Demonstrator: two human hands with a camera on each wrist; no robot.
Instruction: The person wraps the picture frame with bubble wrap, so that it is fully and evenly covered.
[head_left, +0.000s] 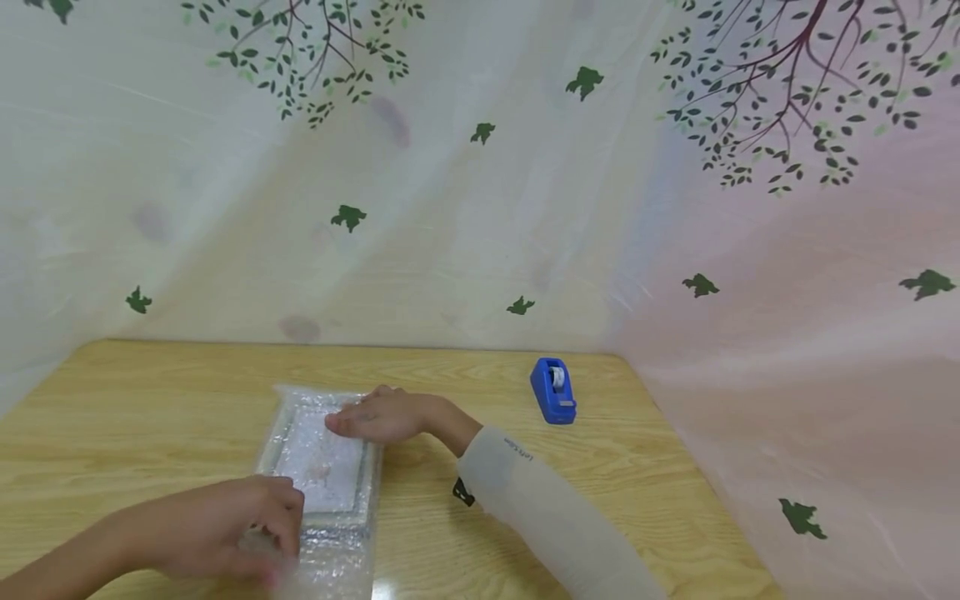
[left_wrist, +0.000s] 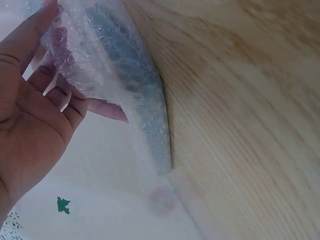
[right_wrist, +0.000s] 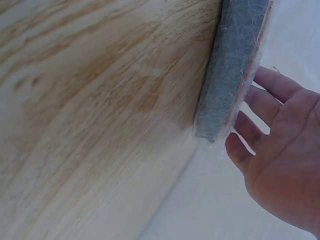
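A rectangular picture frame [head_left: 318,467] lies flat on the table, covered in clear bubble wrap [head_left: 337,558]. Loose wrap extends past the frame's near end. At the near left corner my left hand [head_left: 217,525] has curled fingers and pinches the wrap's edge; its fingertips are blurred. In the left wrist view, the bubble wrap [left_wrist: 80,55] is between thumb and fingers, beside the frame's grey side. My right hand [head_left: 390,417] rests on the far right part of the wrapped frame, fingers extended. The right wrist view has those fingers touching the wrapped edge [right_wrist: 232,75].
A blue tape dispenser [head_left: 553,392] with a roll of tape stands at the back right of the wooden table [head_left: 487,533]. Behind the table hangs a pale curtain [head_left: 450,250] printed with leaves and branches. A sleeve [head_left: 540,508] covers the right forearm.
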